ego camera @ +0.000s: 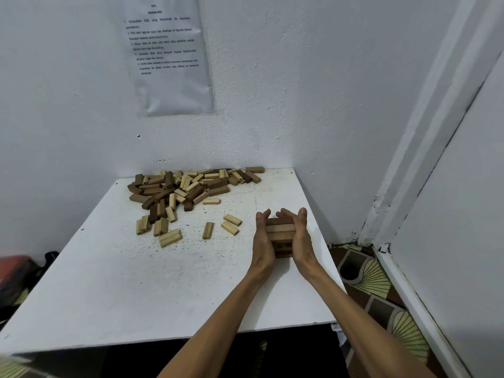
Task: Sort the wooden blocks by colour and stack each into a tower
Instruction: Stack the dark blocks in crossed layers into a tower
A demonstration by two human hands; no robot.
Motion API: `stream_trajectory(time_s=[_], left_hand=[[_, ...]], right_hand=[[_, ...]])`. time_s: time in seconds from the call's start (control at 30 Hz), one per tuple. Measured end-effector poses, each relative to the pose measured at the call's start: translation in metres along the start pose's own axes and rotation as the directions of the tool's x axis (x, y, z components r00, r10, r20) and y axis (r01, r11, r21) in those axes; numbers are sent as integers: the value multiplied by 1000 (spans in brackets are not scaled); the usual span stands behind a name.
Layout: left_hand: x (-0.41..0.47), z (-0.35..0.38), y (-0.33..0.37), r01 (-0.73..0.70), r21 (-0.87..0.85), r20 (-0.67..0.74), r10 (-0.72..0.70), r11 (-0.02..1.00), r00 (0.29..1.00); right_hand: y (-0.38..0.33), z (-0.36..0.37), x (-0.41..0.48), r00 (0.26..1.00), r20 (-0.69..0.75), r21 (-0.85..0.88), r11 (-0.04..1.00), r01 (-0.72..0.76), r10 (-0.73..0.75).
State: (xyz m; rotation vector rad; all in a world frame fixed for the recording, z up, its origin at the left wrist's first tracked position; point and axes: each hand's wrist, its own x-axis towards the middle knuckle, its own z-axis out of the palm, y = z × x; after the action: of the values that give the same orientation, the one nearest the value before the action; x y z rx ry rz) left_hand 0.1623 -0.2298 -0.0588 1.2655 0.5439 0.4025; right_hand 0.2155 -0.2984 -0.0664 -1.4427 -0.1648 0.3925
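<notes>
A short tower point(281, 234) of wooden blocks stands on the near right part of the white desk point(136, 296), held between both hands. The left hand point(262, 241) presses its left side and the right hand point(301, 238) its right side. Neither grip wraps round the blocks: the fingers lie nearly straight and point away from the person, palms flat against the sides, as if squaring the layers up. The tower is only a few layers high. Its top looks dark and the layer below it lighter, though shadow between the hands makes the lower shades hard to tell.

Most of the work seems still ahead. A big pile point(185, 186) of dark and light blocks lies jumbled together at the far left of the desk against the wall point(300, 105), not yet sorted. A few loose light blocks point(231, 224) lie apart from it in the middle, just left of the hands. No second tower is in sight. A printed sheet of paper point(169, 55) hangs on the wall above the pile.
</notes>
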Motion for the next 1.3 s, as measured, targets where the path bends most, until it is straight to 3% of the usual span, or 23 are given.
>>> stream_trajectory(time_s=[0.33,0.47,0.53,0.63,0.73,1.07,1.3], left_hand=[[-3,-10,3,-7,47,11,7,999,1000],[-3,-23,12,-69,149,30,66,986,997],[1,-34,18,-126,253,48,118,959,992],[8,-53,30,-184,375,104,156,909,982],[13,-75,42,-226,508,143,178,831,974],[10,-156,94,-248,835,211,131,492,969],[33,-203,114,-217,908,176,144,358,974]], right_hand=[[-12,-11,-3,999,41,52,999,-12,10],[-17,-21,-1,991,48,-194,972,132,-125],[-27,-25,-1,973,82,-357,905,231,-216],[-45,-26,-2,927,190,-603,707,369,-323],[-57,-19,-5,895,293,-716,544,439,-337],[-66,45,-12,829,516,-796,238,557,-217],[-63,102,5,818,560,-800,172,575,-132]])
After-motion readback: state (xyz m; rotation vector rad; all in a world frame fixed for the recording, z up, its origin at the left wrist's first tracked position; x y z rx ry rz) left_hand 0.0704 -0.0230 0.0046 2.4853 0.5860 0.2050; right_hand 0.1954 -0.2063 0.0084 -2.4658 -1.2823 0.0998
